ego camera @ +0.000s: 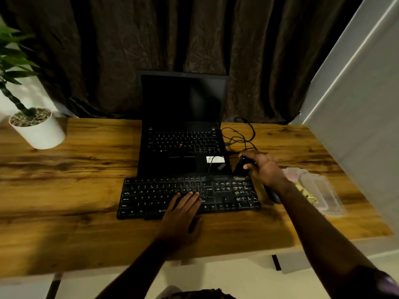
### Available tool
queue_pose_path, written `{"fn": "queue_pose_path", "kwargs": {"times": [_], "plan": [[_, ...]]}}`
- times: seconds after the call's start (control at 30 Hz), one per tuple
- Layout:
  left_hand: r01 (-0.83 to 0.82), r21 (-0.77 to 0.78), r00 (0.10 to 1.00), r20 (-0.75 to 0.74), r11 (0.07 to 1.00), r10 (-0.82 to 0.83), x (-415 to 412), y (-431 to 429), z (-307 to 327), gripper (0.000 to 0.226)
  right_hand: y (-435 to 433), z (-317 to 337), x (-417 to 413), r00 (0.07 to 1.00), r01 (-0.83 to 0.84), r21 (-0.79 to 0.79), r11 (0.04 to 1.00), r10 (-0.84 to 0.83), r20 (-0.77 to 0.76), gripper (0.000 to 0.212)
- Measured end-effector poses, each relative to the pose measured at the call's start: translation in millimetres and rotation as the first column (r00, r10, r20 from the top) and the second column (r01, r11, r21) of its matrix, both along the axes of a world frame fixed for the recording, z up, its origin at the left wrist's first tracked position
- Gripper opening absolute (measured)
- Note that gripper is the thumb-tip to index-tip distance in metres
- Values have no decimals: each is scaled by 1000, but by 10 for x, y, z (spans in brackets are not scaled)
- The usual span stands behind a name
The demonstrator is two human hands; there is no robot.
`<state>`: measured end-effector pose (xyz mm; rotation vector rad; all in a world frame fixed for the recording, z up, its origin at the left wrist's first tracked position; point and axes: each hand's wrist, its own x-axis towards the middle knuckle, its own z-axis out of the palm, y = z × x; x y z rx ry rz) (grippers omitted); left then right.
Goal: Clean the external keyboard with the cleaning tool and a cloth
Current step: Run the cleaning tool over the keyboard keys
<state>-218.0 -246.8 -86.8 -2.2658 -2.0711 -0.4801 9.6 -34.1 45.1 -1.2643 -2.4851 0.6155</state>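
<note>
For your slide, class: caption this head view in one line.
Left hand steadies the external keyboard while right hand brushes its top-right corner with cleaning tool.

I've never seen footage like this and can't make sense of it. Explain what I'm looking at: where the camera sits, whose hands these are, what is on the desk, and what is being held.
There is no machine here. One wide-angle camera sits on a person's head, looking forward and down, so the two bare arms reaching in from the bottom are that person's own.

On the wooden desk an open black laptop stands with its screen dark. In front of it lies a black external keyboard. A potted plant is at the far left, loose cables lie right of the laptop, and a clear plastic package rests at the right.

The left hand lies flat on the keyboard, apparently steadying it. The right hand grips a small dark cleaning tool, whose lower end sits at the keyboard's top right corner.
</note>
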Motion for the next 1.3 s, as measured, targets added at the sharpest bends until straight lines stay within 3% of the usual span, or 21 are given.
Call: {"fn": "queue_pose_path", "kwargs": {"times": [0.47, 0.67, 0.83, 1.0, 1.3], "plan": [[1, 12, 1000, 3, 1000, -1, -2, 14, -22, 59, 179, -172, 205, 996, 73, 13, 997, -73, 44, 48], [1, 17, 1000, 0, 1000, -1, 0, 1, 3, 59, 99, -138, 114, 997, 54, 10, 999, -53, -62, 47], [11, 7, 1000, 0, 1000, -11, -11, -4, -33, 59, 182, -175, 383, 993, 118, 8, 993, -118, -3, 46], [19, 19, 1000, -12, 1000, -19, -22, 4, -55, 58, 60, -207, 256, 975, 28, 41, 999, -19, -221, 42], [13, 11, 1000, -7, 1000, -13, -12, 3, -46, 57, 107, -287, 261, 873, 121, -285, 951, -238, -425, 34]]}}
